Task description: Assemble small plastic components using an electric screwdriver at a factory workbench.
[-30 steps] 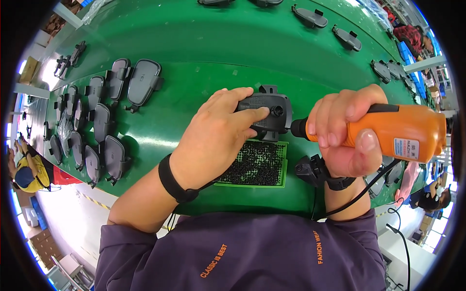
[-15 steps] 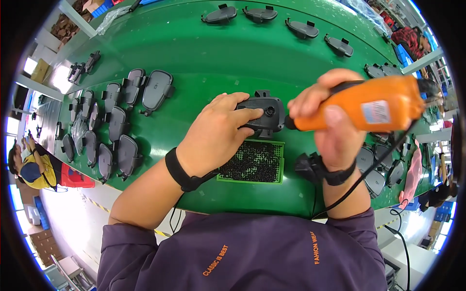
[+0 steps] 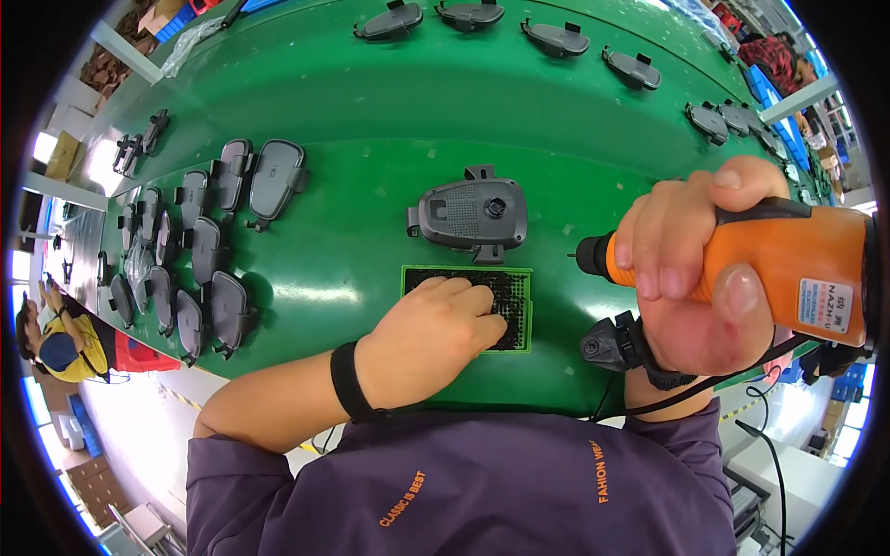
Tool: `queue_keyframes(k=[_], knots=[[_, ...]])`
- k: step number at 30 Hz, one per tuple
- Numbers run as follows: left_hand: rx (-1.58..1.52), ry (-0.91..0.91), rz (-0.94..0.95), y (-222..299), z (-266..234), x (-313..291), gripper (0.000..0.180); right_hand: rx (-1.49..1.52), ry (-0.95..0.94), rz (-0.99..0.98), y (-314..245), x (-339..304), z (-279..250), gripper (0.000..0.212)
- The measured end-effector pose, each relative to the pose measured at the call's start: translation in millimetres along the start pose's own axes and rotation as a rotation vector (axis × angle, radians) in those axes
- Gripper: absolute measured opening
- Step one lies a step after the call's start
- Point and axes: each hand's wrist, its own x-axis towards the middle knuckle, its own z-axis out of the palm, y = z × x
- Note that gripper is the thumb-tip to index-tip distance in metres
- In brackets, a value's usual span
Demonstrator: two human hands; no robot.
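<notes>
Off the dark holder (image 3: 471,215) and down to the green tray (image 3: 529,310) goes my left hand (image 3: 431,332) since the earlier frame, while the orange driver (image 3: 788,264) has drawn away to the right. That holder lies back-up, round mount on top, around the middle of the bench (image 3: 324,246), just beyond the tray, which sits toward the near edge. My left fingers bend into the small black pieces (image 3: 515,298); whether they pinch one, I cannot tell. My right hand (image 3: 691,278) wraps firmly round the driver, raised over the bench's right side, its bit pointing left and touching nothing. I judge this holder partway through; its fastening points are too small to read. More holders (image 3: 206,250) stand toward the left edge and others (image 3: 556,39) toward the far edge; which are finished, I cannot say.
</notes>
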Motion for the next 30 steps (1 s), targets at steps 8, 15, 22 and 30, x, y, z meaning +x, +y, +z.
queue_keyframes(k=[8, 15, 22, 30], knots=[[-0.228, 0.188, -0.029, -10, -10, -1, 0.013, 0.039, -0.044, -0.015, 8, -1, -4, 0.047], [-0.390, 0.383, -0.130, -13, -13, 0, 0.011, 0.158, -0.069, 0.036, 10, 0, 9, 0.048], [-0.486, 0.459, -0.147, -17, -24, 5, 0.014, 0.248, -0.254, -0.007, 18, 17, 30, 0.046], [-0.537, 0.541, -0.085, -27, -28, -4, 0.014, 0.261, -0.255, 0.020, 26, 26, 45, 0.045]])
